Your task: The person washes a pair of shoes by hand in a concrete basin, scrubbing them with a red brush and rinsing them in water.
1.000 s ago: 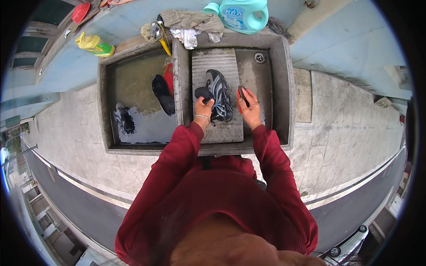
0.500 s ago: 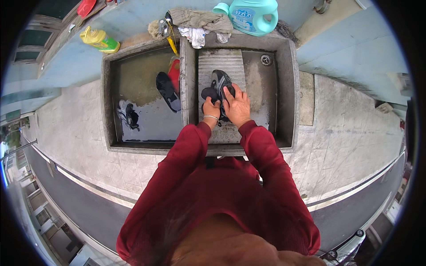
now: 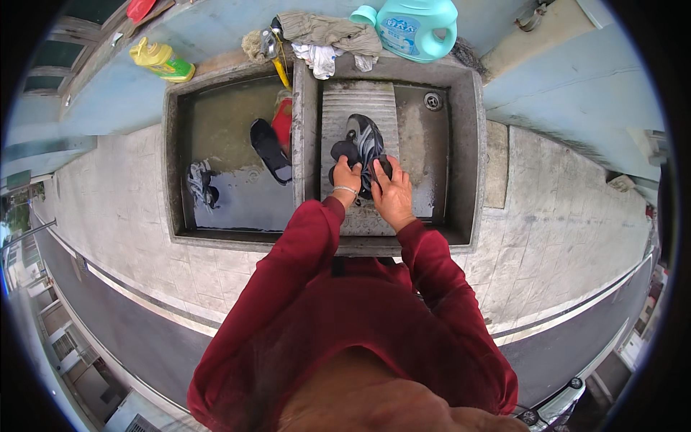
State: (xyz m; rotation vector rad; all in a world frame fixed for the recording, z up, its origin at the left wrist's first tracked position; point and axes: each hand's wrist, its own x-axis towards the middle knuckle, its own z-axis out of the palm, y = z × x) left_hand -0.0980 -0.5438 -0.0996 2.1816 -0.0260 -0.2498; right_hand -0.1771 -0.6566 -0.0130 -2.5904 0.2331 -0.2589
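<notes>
A grey and black sports shoe lies on the ribbed washboard slab in the right basin. My left hand is closed on the shoe's near left side, by its dark rounded tongue. In my right hand is a dark oval brush-like thing, held at the shoe's near right edge; its exact kind is not clear. In the left basin's water lie a dark insole-shaped piece and a second grey and black shoe, partly under the water.
The double stone sink has a drain at far right. A red object and yellow handle are by the divider. On the back ledge sit cloths, a turquoise jug and a yellow bottle.
My right hand has drawn back toward me and slightly right, so more of the shoe's upper and the dark oval thing show. My left hand keeps its hold, shifted little.
</notes>
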